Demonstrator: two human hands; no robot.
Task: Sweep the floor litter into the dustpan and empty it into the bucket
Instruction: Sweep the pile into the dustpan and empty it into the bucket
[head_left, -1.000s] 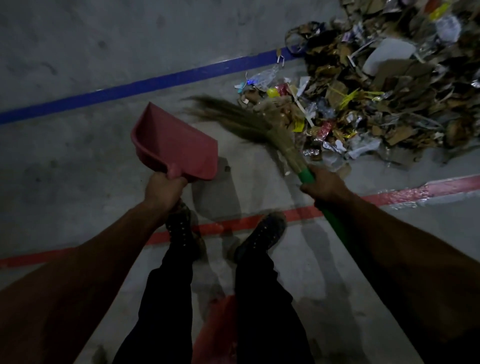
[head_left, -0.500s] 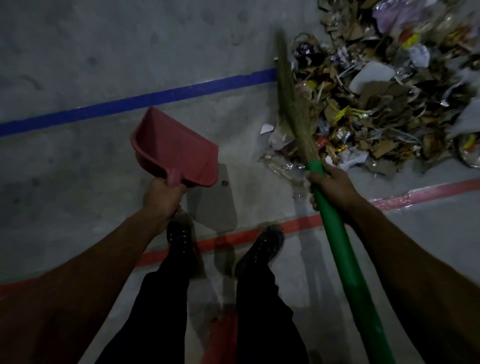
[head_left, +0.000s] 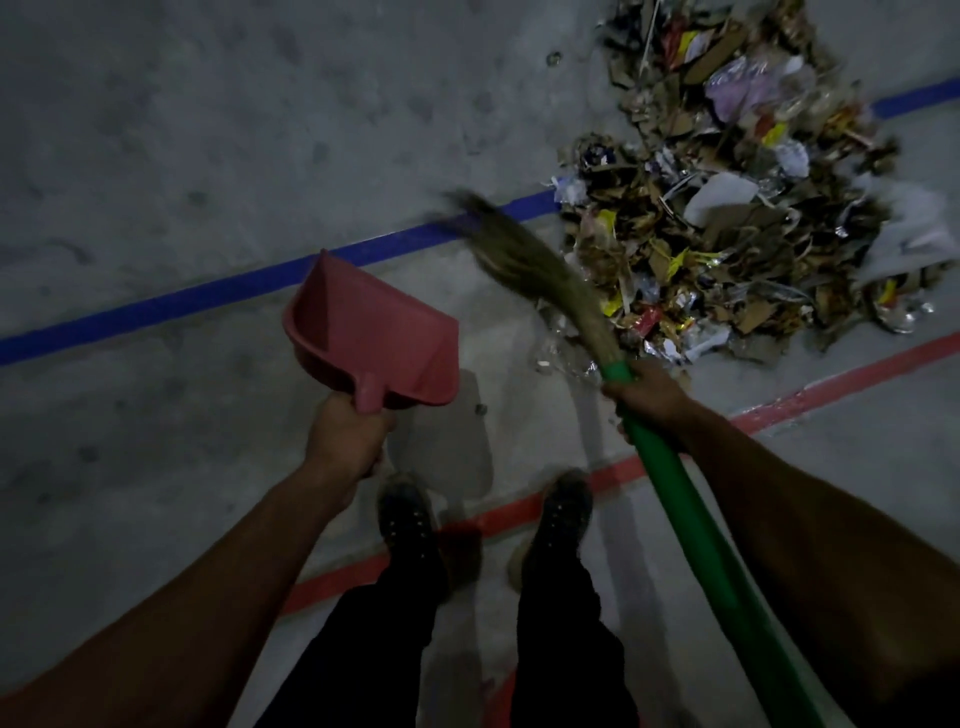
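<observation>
My left hand (head_left: 347, 436) grips the handle of a red dustpan (head_left: 375, 332), held off the floor with its mouth facing up and away; it looks empty. My right hand (head_left: 649, 395) is shut around the green handle of a broom (head_left: 711, 551). Its straw bristles (head_left: 524, 260) are blurred and point up-left, just left of the litter pile (head_left: 727, 208). That pile of cardboard scraps, wrappers, foil and paper covers the floor at the upper right. No bucket is clearly visible.
The concrete floor carries a blue line (head_left: 208, 301) running across and a red line (head_left: 805, 400) nearer me. My two shoes (head_left: 410, 519) stand on the red line. Something red (head_left: 498, 701) shows between my legs at the bottom edge.
The broom bristles swung from pointing straight up along the pile's left edge to leaning up-left over the blue line. The dustpan stayed roughly in place. The view shifted, so the pile sits farther right.
</observation>
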